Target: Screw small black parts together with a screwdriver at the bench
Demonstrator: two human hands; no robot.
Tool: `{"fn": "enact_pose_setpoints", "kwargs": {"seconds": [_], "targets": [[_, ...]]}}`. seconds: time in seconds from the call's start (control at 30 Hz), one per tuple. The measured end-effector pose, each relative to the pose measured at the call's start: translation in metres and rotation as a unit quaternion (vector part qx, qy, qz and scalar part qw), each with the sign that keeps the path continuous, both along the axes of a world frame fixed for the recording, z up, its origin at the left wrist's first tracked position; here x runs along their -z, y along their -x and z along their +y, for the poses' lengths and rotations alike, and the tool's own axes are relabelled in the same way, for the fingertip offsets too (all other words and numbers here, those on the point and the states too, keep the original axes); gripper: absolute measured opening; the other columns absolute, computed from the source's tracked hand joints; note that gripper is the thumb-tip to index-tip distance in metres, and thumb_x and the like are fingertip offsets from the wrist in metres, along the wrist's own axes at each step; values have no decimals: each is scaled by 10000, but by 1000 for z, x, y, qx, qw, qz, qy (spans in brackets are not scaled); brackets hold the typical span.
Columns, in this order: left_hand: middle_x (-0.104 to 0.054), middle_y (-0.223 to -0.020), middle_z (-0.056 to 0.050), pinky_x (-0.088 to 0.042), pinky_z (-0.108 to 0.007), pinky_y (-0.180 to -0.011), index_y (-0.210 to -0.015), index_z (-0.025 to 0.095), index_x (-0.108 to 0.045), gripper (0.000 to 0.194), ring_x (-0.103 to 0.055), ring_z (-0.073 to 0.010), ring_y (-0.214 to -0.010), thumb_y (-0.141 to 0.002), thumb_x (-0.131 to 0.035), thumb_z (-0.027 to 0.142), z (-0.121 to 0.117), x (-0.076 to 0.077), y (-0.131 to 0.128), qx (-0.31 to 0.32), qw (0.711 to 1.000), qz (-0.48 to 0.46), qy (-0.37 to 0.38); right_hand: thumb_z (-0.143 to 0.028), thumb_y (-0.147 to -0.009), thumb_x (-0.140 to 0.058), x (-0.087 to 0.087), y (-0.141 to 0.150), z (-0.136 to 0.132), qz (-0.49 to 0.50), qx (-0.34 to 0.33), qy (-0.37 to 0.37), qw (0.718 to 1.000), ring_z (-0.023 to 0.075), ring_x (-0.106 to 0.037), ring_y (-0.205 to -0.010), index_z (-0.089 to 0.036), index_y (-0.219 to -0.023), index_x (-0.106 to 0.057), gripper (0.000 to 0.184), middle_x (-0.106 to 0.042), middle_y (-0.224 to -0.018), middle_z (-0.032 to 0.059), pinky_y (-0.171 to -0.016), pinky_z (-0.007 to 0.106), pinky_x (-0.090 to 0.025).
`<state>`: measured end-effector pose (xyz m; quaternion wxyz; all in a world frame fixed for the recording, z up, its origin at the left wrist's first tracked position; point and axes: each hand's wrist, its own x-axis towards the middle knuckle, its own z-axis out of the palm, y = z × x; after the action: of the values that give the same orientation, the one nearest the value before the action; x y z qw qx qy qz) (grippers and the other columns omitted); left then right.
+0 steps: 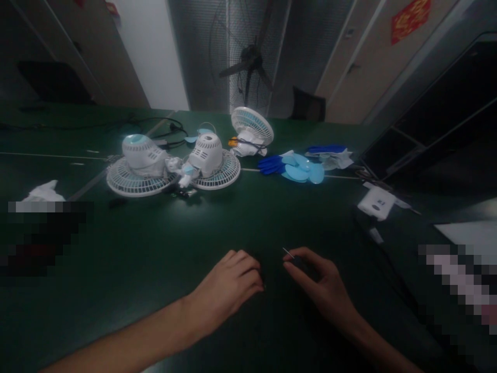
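My right hand (pixel 324 280) is closed around the dark handle of a small screwdriver (pixel 300 261), whose thin metal shaft pokes out past the thumb and forefinger, pointing up and left. To its left, my left hand (pixel 238 280) rests low over the green table (pixel 186 233), back upward and fingers curled in. Whatever those fingers hold, if anything, is hidden beneath them. A gap separates the two hands. Farther off, two white fans lie face down, one on the left (pixel 143 160) and one beside it (pixel 209 160). A third fan (pixel 252 132) leans tilted behind them.
Light-blue fan blades (pixel 303 168) lie by a blue glove (pixel 271 164), with another blue-and-white glove (pixel 330 154) behind. At right sits a white box (pixel 376 202) near a dark cable (pixel 392 269). Crumpled white material (pixel 44 191) is at left. A large standing fan (pixel 252 57) stands beyond the table.
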<state>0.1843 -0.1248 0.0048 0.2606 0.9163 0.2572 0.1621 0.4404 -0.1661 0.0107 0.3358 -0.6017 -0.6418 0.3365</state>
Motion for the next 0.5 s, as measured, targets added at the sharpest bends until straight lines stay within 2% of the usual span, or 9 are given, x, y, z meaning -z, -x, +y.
{"fn": "enact_pose_setpoints", "kwargs": {"seconds": [0.07, 0.13, 0.27, 0.37, 0.43, 0.5], "targets": [[-680, -1146, -72, -455, -365, -884, -1053, 203, -670, 171, -608, -221, -1056, -1066, -504, 241, 12, 1, 17, -3, 1000, 11, -25, -412, -955, -664, 0, -1, -1, 0, -4, 7, 1000, 229, -735, -850, -250, -996, -746, 186, -774, -941, 23, -673, 293, -561], [-673, -1147, -76, -479, -355, -901, -1057, 207, -669, 176, -614, -214, -1039, -1064, -496, 241, 31, 3, 46, -42, 999, 8, -28, -410, -959, -661, -1, -1, -1, 6, -5, 11, 1000, 231, -737, -849, -252, -1002, -748, 186, -773, -945, 27, -674, 300, -571], [-663, -1144, -94, -522, -357, -919, -1065, 212, -682, 255, -628, -233, -1051, -1063, -467, 350, 83, 9, 126, -171, 985, 18, -26, -405, -966, -651, -3, 0, -1, 25, -14, 15, 999, 238, -738, -866, -251, -1006, -747, 185, -770, -949, 36, -683, 309, -586], [-668, -1151, -112, -530, -392, -927, -1023, 184, -688, 405, -634, -278, -1058, -1032, -467, 522, 115, 8, 178, -291, 951, 69, -75, -410, -961, -654, -4, 1, 0, 26, -16, 21, 999, 235, -736, -839, -255, -1000, -744, 184, -769, -928, 34, -658, 305, -579], [-670, -1163, -117, -526, -408, -941, -1049, 155, -686, 472, -631, -295, -1074, -1032, -439, 557, 127, 4, 198, -325, 936, 94, -95, -420, -956, -656, -4, 1, 0, 21, -12, 22, 999, 236, -733, -838, -256, -990, -742, 187, -769, -932, 34, -651, 306, -574], [-668, -1185, -119, -500, -443, -990, -1103, 130, -677, 488, -621, -306, -1106, -1047, -419, 541, 130, -1, 206, -341, 928, 104, -106, -427, -958, -654, -3, 0, 0, 15, -11, 24, 1000, 238, -728, -849, -259, -994, -742, 193, -767, -948, 34, -660, 310, -571]]}}
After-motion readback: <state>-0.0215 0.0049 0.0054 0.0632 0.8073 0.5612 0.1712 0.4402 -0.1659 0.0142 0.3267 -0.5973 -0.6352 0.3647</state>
